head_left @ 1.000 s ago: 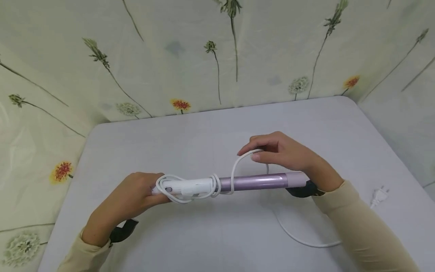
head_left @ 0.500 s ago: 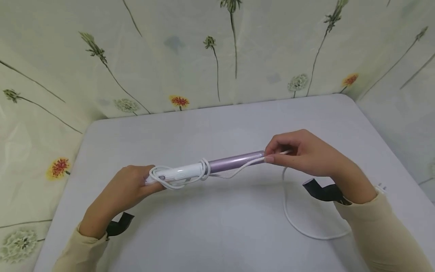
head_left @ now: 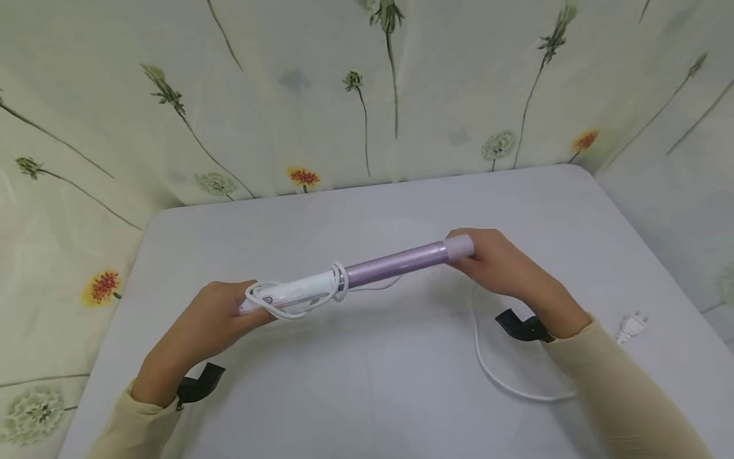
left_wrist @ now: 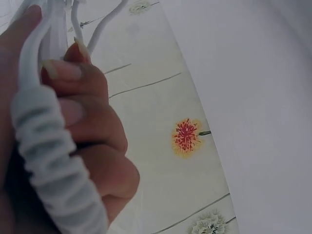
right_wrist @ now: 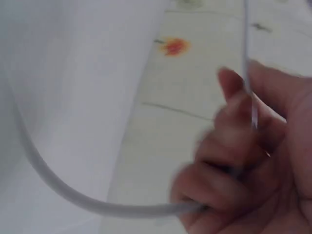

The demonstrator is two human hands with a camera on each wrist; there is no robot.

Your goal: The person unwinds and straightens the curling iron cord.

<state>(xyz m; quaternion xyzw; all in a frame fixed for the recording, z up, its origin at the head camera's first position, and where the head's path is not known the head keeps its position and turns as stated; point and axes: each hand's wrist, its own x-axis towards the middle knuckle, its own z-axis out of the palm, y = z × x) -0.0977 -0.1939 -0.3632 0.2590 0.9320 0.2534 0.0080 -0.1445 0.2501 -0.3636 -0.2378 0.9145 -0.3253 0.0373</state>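
Note:
A curling iron [head_left: 395, 265] with a shiny purple barrel, pale pink tip and white handle is held tilted over the table, its tip end higher in the head view. My left hand [head_left: 215, 319] grips the handle end; the left wrist view shows curled fingers [left_wrist: 92, 122] beside the ribbed cord sleeve [left_wrist: 53, 151]. White cord [head_left: 338, 280] is looped around the handle. At the tip, my right hand [head_left: 496, 261] is partly hidden behind the barrel. In the right wrist view its fingers curl around the cord [right_wrist: 117, 209], which hangs down from them.
The cord's two-pin plug [head_left: 633, 326] lies on the right of the white-covered table [head_left: 367, 382], beside the right sleeve. Behind and at the sides hangs a flower-printed sheet [head_left: 321, 115]. Dark wrist mounts [head_left: 201, 382] stick out from both wrists.
My right hand drew the cord out to the right, then passed behind the barrel's tip with it. The iron's tip end has risen in view while my left hand keeps its grip.

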